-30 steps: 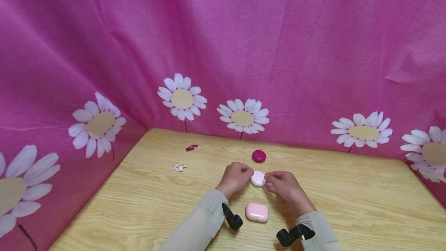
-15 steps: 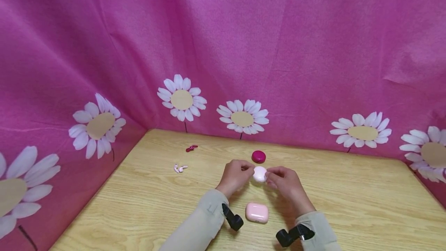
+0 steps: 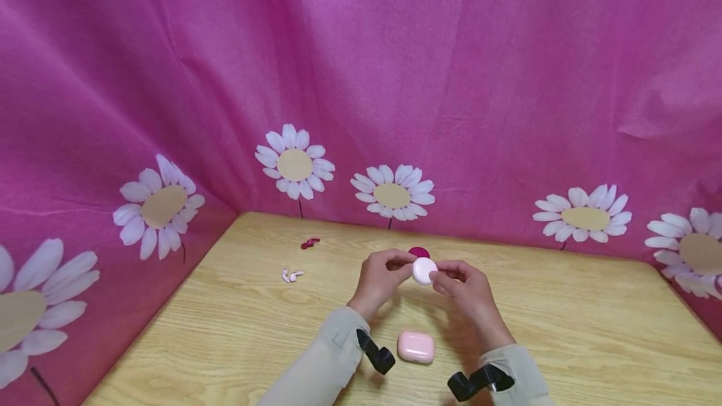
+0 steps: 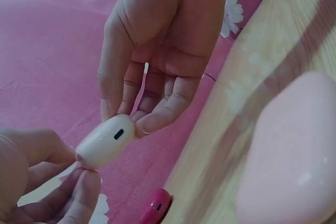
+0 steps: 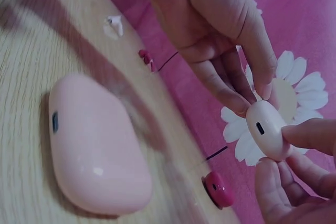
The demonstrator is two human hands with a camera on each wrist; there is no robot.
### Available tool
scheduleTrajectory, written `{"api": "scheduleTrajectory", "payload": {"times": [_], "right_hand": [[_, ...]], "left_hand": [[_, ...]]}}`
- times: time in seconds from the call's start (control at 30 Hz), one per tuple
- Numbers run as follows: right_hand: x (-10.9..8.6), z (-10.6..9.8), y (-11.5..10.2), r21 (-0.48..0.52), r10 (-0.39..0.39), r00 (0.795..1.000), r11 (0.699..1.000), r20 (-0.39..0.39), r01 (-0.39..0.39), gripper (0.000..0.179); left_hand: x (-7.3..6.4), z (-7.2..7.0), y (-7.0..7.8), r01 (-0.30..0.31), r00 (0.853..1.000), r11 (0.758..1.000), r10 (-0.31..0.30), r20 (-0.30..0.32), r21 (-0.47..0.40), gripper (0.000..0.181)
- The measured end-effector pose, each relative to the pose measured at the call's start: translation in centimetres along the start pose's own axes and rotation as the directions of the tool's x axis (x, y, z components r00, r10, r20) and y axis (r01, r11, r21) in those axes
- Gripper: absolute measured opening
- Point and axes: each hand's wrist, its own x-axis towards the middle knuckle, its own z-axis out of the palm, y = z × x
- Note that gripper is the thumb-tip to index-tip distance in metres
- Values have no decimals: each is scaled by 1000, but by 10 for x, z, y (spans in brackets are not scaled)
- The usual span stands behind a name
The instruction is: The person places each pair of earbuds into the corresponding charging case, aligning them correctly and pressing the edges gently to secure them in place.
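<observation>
A round white earbud case [image 3: 425,270] is held up off the table, with a dark port slot facing the wrist cameras. My left hand [image 3: 378,282] pinches its left edge between thumb and fingers. On the opposite edge, my right hand [image 3: 467,291] pinches it too. Both hands show around the white case [image 4: 107,140] in the left wrist view, the right hand [image 4: 157,51] at the top. Just behind the case in the head view is a magenta round case [image 3: 418,252], partly covered by it. A pink rounded case [image 3: 416,347] lies on the table between the forearms.
White earbuds [image 3: 291,275] lie on the left of the wooden table [image 3: 242,331], with magenta earbuds [image 3: 309,244] farther back. A pink curtain [image 3: 485,80] with daisies hangs along the back and left edges.
Both hands have lifted the white case off the table and moved it away from me, slightly right. It has tilted so its round face shows, and now overlaps the magenta case.
</observation>
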Motion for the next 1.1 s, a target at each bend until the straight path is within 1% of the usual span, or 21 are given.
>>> {"api": "scheduleTrajectory", "payload": {"times": [0.1,0.2,0.27,0.33,0.43,0.53,0.67,0.83,1.0,1.1], "right_hand": [[-2,1,-3,48,-7,1000,999,-5,7,36],[-4,2,-6,112,-12,1000,994,-15,14,37],[-5,3,-8,162,-15,1000,987,-15,18,37],[-7,4,-10,205,-22,1000,978,-8,23,37],[-9,3,-15,240,-36,999,970,3,34,38],[-12,3,-18,274,-71,997,960,11,65,37],[-14,3,-23,315,-128,992,942,10,118,35],[-16,3,-26,332,-207,978,922,-9,198,36],[-17,4,-27,355,-262,965,900,-23,253,39],[-17,3,-28,342,-282,959,898,-32,276,38]], "left_hand": [[0,0,1,-6,1000,999,5,-7,-53,13],[0,0,2,-2,1000,990,2,-2,-144,15],[1,0,3,8,1000,973,-5,12,-232,17],[1,-1,5,31,999,947,-22,34,-319,19],[1,-2,8,65,997,918,-44,62,-392,21],[1,-5,12,75,996,909,-48,77,-409,22],[0,-9,19,44,997,899,-9,82,-436,24],[-2,-13,25,26,994,888,25,104,-460,26],[-4,-15,30,15,991,889,46,122,-457,28],[-4,-16,33,12,990,892,54,132,-452,30]]}}
